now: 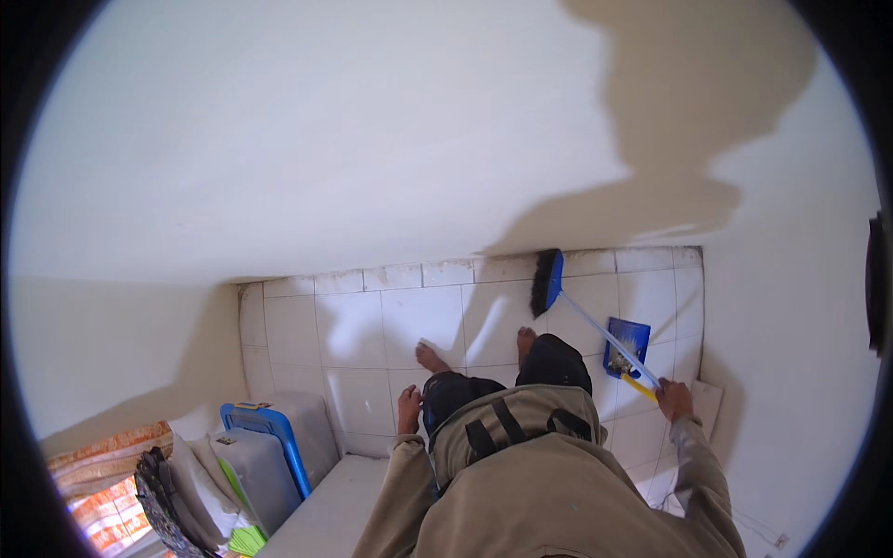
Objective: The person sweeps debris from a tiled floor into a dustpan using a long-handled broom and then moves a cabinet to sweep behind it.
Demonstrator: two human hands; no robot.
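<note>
My right hand (pixel 675 401) is closed around the pale handle of a broom and the yellow handle of a dustpan, held together at my right side. The broom (pixel 555 277) has a blue head with dark bristles, which stands sideways near the base of the far wall. Nearer to me, the blue dustpan (pixel 630 329) hangs below the broom's handle, with pale and greyish bits in it. Beside my left knee hangs my left hand (pixel 409 409), holding nothing, its fingers loose and slightly apart.
White tiles (pixel 358 400) cover the floor around my bare feet. A wall (pixel 372 167) rises ahead, with stained skirting tiles along its base. At lower left stand grey plastic storage boxes (pixel 256 470), one with a blue-rimmed lid, beside a patterned orange curtain (pixel 112 456). Another wall closes the right side.
</note>
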